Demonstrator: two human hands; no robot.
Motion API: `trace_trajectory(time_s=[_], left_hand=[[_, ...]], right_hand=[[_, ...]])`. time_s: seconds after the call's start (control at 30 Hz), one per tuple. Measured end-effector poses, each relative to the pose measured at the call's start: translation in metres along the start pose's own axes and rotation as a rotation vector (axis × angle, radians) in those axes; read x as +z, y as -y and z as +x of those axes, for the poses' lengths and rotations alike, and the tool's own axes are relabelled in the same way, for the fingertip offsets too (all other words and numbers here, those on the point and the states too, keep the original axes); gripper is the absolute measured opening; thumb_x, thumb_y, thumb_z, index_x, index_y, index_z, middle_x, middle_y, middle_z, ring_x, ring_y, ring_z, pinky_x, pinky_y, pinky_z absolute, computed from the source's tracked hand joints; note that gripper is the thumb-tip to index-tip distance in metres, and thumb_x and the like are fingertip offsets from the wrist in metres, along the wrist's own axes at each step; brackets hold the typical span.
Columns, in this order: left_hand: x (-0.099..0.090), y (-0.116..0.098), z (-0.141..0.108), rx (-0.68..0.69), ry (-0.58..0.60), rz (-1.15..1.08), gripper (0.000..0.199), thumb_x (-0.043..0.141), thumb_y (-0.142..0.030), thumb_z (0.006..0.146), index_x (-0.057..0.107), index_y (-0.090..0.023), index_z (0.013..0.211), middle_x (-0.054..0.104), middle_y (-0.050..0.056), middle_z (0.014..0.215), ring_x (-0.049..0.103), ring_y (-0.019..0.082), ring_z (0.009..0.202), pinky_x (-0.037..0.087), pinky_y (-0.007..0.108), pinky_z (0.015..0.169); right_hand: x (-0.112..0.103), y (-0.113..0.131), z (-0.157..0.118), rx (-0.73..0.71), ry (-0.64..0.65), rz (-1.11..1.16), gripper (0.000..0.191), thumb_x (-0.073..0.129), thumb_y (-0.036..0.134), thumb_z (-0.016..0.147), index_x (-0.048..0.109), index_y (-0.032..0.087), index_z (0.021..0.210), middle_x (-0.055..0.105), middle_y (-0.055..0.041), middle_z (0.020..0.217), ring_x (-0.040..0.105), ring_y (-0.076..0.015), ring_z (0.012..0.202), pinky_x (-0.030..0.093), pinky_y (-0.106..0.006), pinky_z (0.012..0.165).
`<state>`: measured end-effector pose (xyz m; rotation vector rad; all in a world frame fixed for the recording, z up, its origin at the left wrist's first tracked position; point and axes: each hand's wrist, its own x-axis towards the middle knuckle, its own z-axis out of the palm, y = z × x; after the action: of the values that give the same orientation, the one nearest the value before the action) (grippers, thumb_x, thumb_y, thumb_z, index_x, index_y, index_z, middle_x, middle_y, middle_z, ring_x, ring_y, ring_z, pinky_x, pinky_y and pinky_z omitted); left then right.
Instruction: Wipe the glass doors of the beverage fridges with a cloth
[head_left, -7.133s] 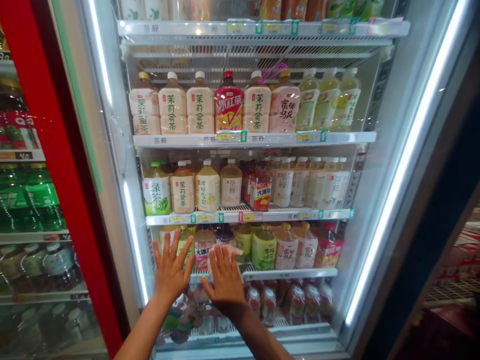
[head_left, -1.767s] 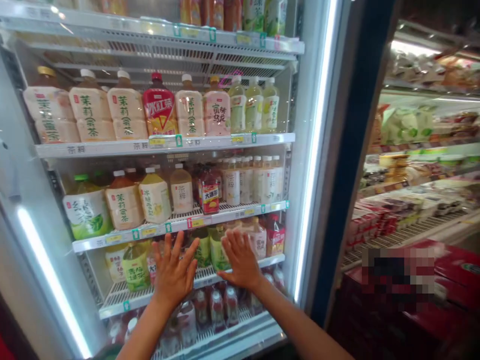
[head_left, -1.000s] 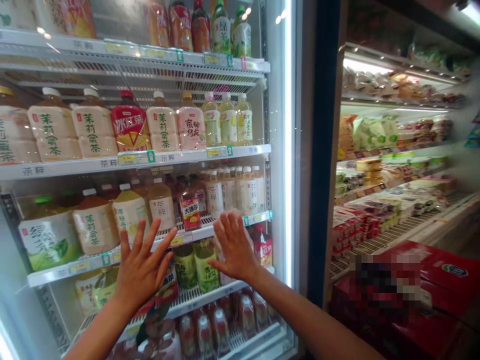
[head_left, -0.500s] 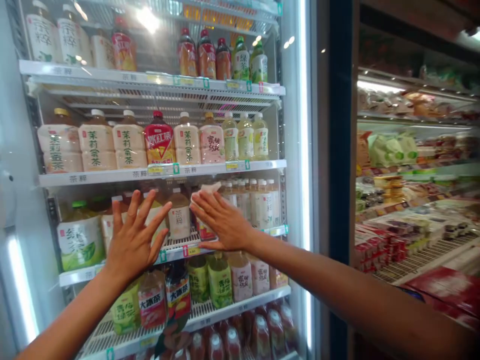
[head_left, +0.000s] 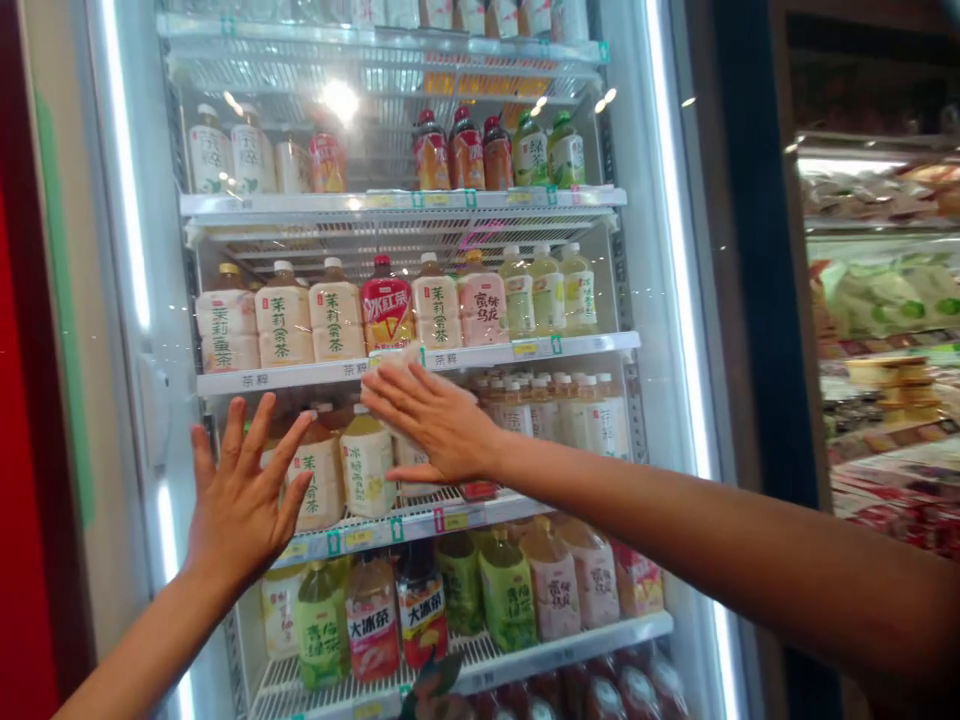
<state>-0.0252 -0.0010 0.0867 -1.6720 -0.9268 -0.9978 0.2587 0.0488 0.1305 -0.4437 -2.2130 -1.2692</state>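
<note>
Both hands reach up to the glass door (head_left: 379,225) of a lit drinks cooler. My left hand (head_left: 244,490) has its fingers spread wide, palm towards the glass, near the door's left side, and nothing shows in it. My right hand (head_left: 431,420) lies flat over a crumpled white cloth or tissue (head_left: 409,353), held against the glass. Only the top edge of the cloth shows above the fingers; the palm hides the rest. Behind the glass, near the hands, stand a bottle of pale yellow drink (head_left: 366,465) and a jasmine tea bottle (head_left: 319,480).
Several shelves of bottled drinks fill the cooler, including a red-labelled bottle (head_left: 388,305). A door handle (head_left: 155,410) sits at the left. Bright light strips (head_left: 679,240) run down the sides. On the right stands an open chilled display (head_left: 885,330) with packaged food.
The view has turned left, showing more of the cooler's left side. My right hand has slid left across the glass with the cloth. My left hand has also moved left, still spread.
</note>
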Motion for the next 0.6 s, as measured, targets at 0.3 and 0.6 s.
trace_trajectory(time_s=[0.3, 0.6], left_hand=[[-0.014, 0.038, -0.032, -0.024, 0.002, 0.040, 0.076, 0.050, -0.029, 0.100, 0.010, -0.039, 0.163, 0.005, 0.002, 0.175, 0.004, 0.030, 0.161, 0.002, 0.060, 0.130], [-0.020, 0.058, -0.037, -0.071, -0.023, -0.033, 0.076, 0.048, -0.033, 0.101, 0.007, -0.034, 0.165, -0.001, 0.002, 0.175, -0.001, 0.030, 0.161, 0.002, 0.056, 0.132]], right_hand=[[0.009, 0.029, 0.087, -0.411, 0.108, -0.140, 0.095, 0.036, 0.078, 0.095, 0.025, 0.011, 0.161, 0.023, -0.0104, 0.171, 0.015, -0.0246, 0.160, 0.007, -0.046, 0.133], [0.002, 0.040, 0.143, -0.388, 0.169, -0.223, 0.098, 0.029, 0.081, 0.094, 0.022, 0.010, 0.162, 0.019, -0.0109, 0.173, 0.010, -0.0265, 0.161, 0.005, -0.047, 0.133]])
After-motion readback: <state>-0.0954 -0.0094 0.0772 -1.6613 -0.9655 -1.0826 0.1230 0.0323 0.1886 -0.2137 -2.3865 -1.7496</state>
